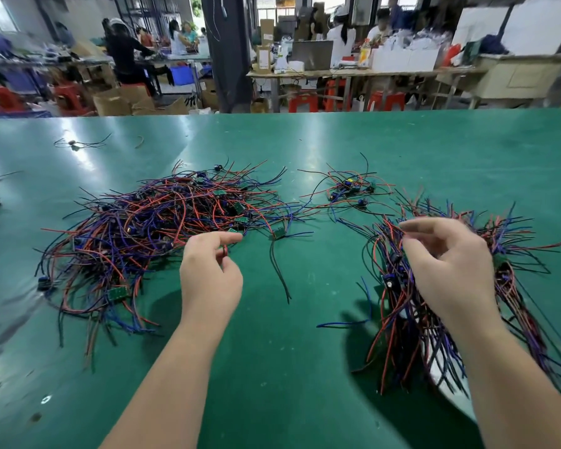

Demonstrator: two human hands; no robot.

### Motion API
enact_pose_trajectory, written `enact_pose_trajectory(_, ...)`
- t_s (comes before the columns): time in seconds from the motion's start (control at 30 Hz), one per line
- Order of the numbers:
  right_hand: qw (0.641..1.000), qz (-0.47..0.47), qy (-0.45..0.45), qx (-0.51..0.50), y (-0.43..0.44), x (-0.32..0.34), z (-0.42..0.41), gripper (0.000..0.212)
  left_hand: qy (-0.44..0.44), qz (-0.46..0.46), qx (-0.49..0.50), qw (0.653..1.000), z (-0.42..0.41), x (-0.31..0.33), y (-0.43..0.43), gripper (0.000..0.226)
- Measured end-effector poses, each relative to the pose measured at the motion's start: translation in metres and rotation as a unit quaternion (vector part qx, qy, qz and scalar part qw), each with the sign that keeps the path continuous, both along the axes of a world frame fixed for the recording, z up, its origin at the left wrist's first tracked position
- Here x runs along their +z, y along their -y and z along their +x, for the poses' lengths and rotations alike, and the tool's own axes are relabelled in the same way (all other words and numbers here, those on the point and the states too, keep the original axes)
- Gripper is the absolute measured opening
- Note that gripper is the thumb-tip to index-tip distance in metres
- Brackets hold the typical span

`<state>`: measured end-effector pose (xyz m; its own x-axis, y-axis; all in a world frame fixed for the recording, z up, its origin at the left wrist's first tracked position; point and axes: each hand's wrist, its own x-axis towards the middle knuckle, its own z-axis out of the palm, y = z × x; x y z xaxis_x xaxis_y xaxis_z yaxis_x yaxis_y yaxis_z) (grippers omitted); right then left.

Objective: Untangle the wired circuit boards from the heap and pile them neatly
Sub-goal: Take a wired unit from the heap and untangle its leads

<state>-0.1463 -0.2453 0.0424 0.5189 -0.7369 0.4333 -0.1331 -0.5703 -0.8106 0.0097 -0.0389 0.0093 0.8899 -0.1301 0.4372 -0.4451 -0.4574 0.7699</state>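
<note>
Your left hand is just off the near-right edge of the heap, the big tangle of red, blue and black leads with little green boards buried in it, sitting left of centre on the green table. Fingers are curled, and your thumb and forefinger are pinching a red wire that comes off that edge.

Your right hand is over the pile on the right side, where the leads run more or less the same way, fanning out toward you and away. Fingers are curled with thumb and forefinger close together right at the wires. It's blurry there, so honestly can't tell if you've actually got hold of one. Something white pokes out from under the near end of the pile.

Between the two, one loose board lies by itself just off the heap, its black leads trailing toward you. Farther back there's a small bunch of boards and wires, apart from both heap and pile. A stray wire bit sits far back left.

Behind the table, people are working at benches, with red stools and cardboard boxes around.
</note>
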Motion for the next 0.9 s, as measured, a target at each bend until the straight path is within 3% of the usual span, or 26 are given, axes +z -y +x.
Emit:
enact_pose_trajectory(0.1,0.974,0.174,0.025,0.142,-0.01,0.001,0.005,0.015,0.12,-0.076,-0.075,0.987,-0.02,0.005,0.011,0.046)
enact_pose_trajectory(0.2,0.906,0.322,-0.006,0.276,-0.025,0.0,0.009,0.027,0.195,-0.054,-0.207,0.957,-0.049,0.0,0.024,0.045)
enact_pose_trajectory(0.27,0.875,0.364,0.024,0.319,-0.032,-0.005,0.012,0.04,0.208,-0.028,-0.309,0.928,-0.066,-0.005,0.031,0.044)
enact_pose_trajectory(0.4,0.866,0.387,0.106,0.298,-0.034,-0.005,0.016,0.03,0.186,-0.027,-0.414,0.891,-0.081,-0.01,0.041,0.039)
enact_pose_trajectory(0.5,0.898,0.334,0.088,0.272,-0.029,-0.005,0.013,0.026,0.112,-0.098,-0.38,0.913,-0.082,-0.008,0.04,0.029)
enact_pose_trajectory(0.6,0.906,0.279,0.017,0.319,-0.025,-0.003,0.008,0.038,-0.087,-0.231,-0.314,0.917,-0.076,-0.003,0.039,0.018)
enact_pose_trajectory(0.67,0.875,0.264,-0.051,0.402,-0.029,-0.002,0.003,0.036,-0.26,-0.312,-0.297,0.864,-0.07,0.003,0.04,0.007)
enact_pose_trajectory(0.73,0.832,0.272,-0.121,0.469,-0.036,-0.002,0.001,0.037,-0.386,-0.375,-0.304,0.786,-0.065,0.009,0.041,0.023)
enact_pose_trajectory(0.77,0.818,0.275,-0.149,0.483,-0.041,-0.003,0.001,0.038,-0.413,-0.388,-0.309,0.764,-0.063,0.011,0.04,0.03)
enact_pose_trajectory(0.9,0.807,0.271,-0.225,0.475,-0.052,-0.004,0.002,0.052,-0.407,-0.379,-0.332,0.762,-0.06,0.015,0.033,0.04)
